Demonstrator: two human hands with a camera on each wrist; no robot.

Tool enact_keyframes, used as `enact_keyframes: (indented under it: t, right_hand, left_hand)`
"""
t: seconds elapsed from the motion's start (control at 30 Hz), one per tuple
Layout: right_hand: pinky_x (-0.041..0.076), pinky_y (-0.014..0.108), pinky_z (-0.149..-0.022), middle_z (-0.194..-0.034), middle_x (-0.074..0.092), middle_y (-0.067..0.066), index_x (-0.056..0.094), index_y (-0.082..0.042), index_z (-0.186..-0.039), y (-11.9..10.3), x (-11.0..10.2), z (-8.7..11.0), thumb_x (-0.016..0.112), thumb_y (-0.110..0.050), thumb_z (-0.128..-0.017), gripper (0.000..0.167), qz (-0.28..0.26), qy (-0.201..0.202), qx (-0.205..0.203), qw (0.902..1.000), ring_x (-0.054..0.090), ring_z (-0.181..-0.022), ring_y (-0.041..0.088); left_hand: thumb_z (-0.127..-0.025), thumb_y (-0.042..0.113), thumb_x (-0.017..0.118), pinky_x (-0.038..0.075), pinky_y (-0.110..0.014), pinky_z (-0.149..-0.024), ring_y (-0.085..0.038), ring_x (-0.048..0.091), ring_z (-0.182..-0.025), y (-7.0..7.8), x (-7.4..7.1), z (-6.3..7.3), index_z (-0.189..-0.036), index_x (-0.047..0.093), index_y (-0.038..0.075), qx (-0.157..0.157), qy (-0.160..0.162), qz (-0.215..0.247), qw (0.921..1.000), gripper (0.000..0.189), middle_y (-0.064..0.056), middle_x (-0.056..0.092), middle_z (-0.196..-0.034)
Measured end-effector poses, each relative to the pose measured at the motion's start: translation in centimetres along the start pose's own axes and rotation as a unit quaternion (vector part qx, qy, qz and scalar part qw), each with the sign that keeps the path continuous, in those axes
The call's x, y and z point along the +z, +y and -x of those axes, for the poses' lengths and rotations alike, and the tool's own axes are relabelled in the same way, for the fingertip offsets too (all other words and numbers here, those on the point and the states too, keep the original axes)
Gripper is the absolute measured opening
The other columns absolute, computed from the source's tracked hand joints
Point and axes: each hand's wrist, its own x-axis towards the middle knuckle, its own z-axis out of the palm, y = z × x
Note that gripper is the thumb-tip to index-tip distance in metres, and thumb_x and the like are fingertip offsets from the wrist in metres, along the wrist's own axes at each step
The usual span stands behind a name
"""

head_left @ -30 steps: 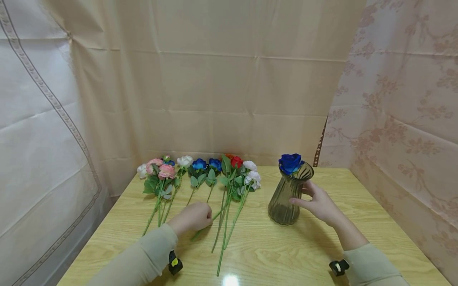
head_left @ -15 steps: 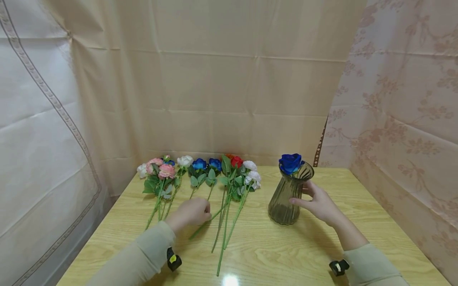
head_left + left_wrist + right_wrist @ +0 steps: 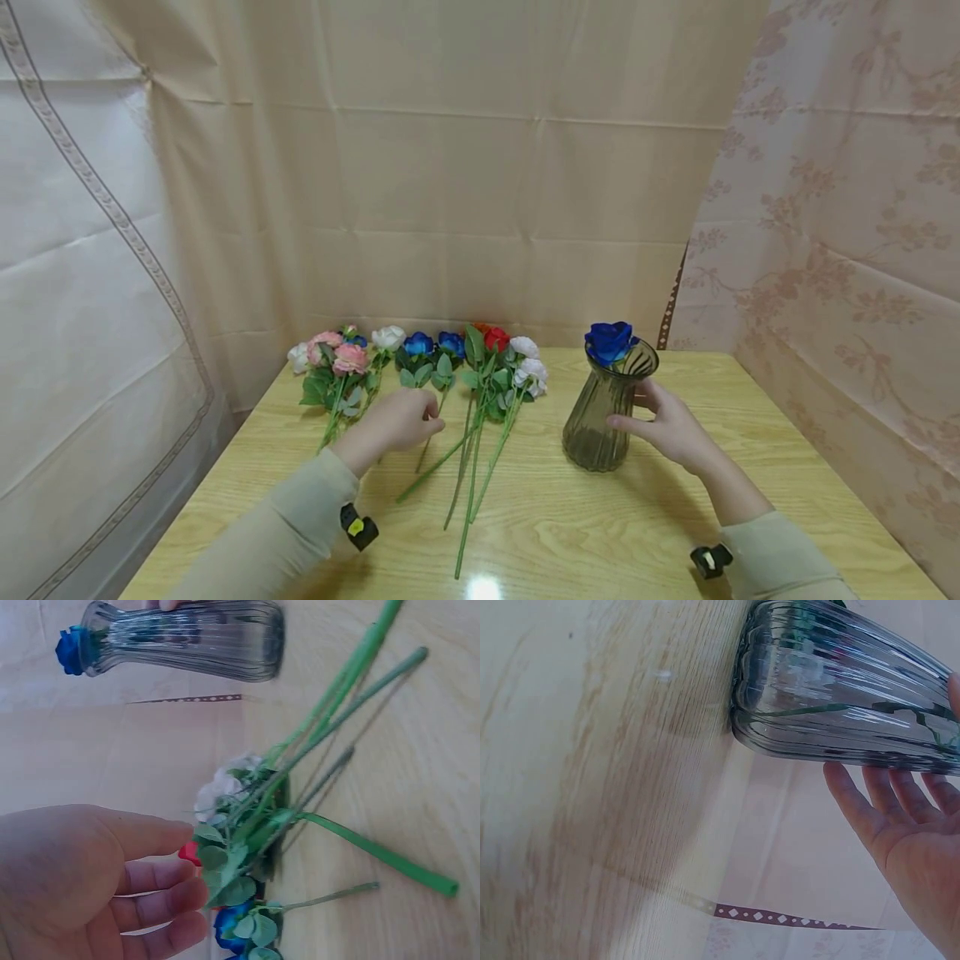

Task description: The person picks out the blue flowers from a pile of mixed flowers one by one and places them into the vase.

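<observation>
A smoky ribbed glass vase (image 3: 591, 421) stands upright at the right with one blue rose (image 3: 609, 343) in its mouth. My right hand (image 3: 671, 425) holds it from the right side; in the right wrist view the fingertips (image 3: 838, 776) touch the glass. My left hand (image 3: 397, 421) is over the stems of two blue flowers (image 3: 451, 343) lying on the table. In the left wrist view that hand (image 3: 97, 877) has loosely bent fingers with nothing between them. Whether it touches a stem cannot be told.
To the left lie pink flowers (image 3: 350, 359) and a white flower (image 3: 387, 337). Right of the blue ones lie a red rose (image 3: 496, 338) and pale flowers (image 3: 530, 375), long stems pointing toward me. A beige curtain (image 3: 465, 183) hangs behind the wooden table (image 3: 585, 533).
My left hand has moved away from me, up along the blue flowers' stems, and its fingers have loosened. The right hand and the vase have stayed in place.
</observation>
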Motion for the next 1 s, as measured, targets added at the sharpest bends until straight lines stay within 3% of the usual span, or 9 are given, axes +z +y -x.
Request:
enact_keyframes:
  t: [0.13, 0.3, 0.57, 1.0]
  right_hand:
    - [0.047, 0.064, -0.095, -0.15, 0.046, 0.02, 0.027, -0.013, -0.161, 0.0, 0.0, 0.0, 0.08, -0.033, -0.091, 0.09, -0.001, -0.001, 0.001, 1.0, 0.048, -0.132, 0.046]
    - [0.047, 0.064, -0.095, -0.151, 0.046, 0.019, 0.027, -0.014, -0.161, 0.1, 0.0, 0.0, 0.08, -0.034, -0.09, 0.091, 0.0, 0.0, 0.0, 1.0, 0.048, -0.132, 0.046]
    - [0.047, 0.064, -0.096, -0.151, 0.045, 0.02, 0.026, -0.013, -0.162, 0.3, 0.0, -0.1, 0.079, -0.036, -0.091, 0.092, 0.004, 0.0, 0.001, 1.0, 0.047, -0.133, 0.047]
    - [0.047, 0.065, -0.096, -0.151, 0.045, 0.021, 0.024, -0.014, -0.162, 0.2, 0.0, -0.1, 0.08, -0.033, -0.091, 0.092, 0.006, 0.0, -0.004, 1.0, 0.048, -0.132, 0.048]
  left_hand:
    - [-0.098, 0.033, 0.07, 0.05, -0.036, -0.063, -0.012, 0.057, -0.066, 0.4, -0.8, -0.1, -0.095, 0.069, 0.017, 0.002, 0.011, 0.003, 0.9999, 0.016, 0.005, 0.065, -0.085]
    - [-0.097, 0.037, 0.071, 0.055, -0.039, -0.073, -0.015, 0.064, -0.082, 0.8, -1.5, -0.3, -0.113, 0.072, 0.013, 0.0, 0.051, -0.012, 0.9986, 0.03, 0.0, 0.069, -0.1]
    - [-0.096, 0.043, 0.071, 0.055, -0.039, -0.069, -0.019, 0.064, -0.086, 1.0, -2.1, -0.6, -0.109, 0.071, 0.014, -0.012, 0.102, -0.018, 0.9946, 0.032, -0.005, 0.068, -0.106]
    - [-0.097, 0.046, 0.068, 0.056, -0.043, -0.077, -0.022, 0.065, -0.098, -0.4, -1.4, -1.5, -0.122, 0.068, 0.01, -0.043, 0.129, -0.021, 0.9904, 0.044, -0.005, 0.065, -0.113]
